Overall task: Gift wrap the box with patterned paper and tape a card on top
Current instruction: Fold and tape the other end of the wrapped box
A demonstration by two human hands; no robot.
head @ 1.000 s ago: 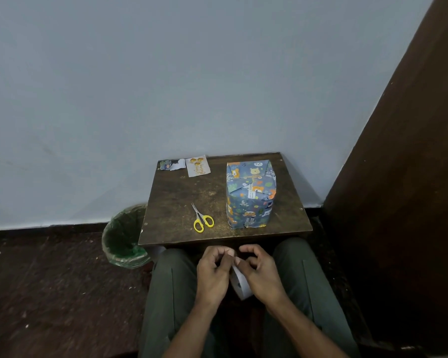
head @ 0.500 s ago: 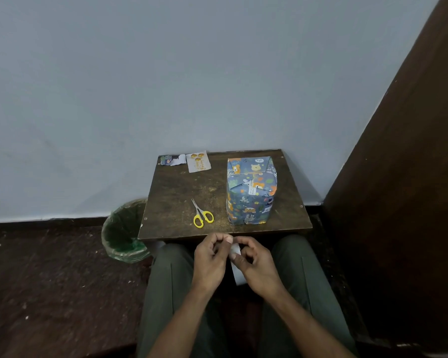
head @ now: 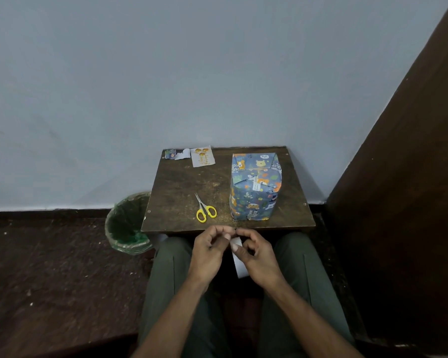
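Both hands (head: 233,250) at table (head: 166,223) near edge

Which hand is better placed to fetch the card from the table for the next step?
Probably the left hand: the white card with orange print lies at the table's far-left corner, on its side. The right hand holds the white tape roll and sits below the blue patterned wrapped box.

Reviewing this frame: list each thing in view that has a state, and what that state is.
Box: fully wrapped in patterned paper, upright on the table, no card on top.
Card: flat at the table's far edge, not attached.
Scissors: closed, lying on the table.
Paper scrap: loose beside the card.
Tape roll: held over the lap.
Left hand: pinching at the tape.
Right hand: gripping the roll.
Bin: open, lined, on the floor.
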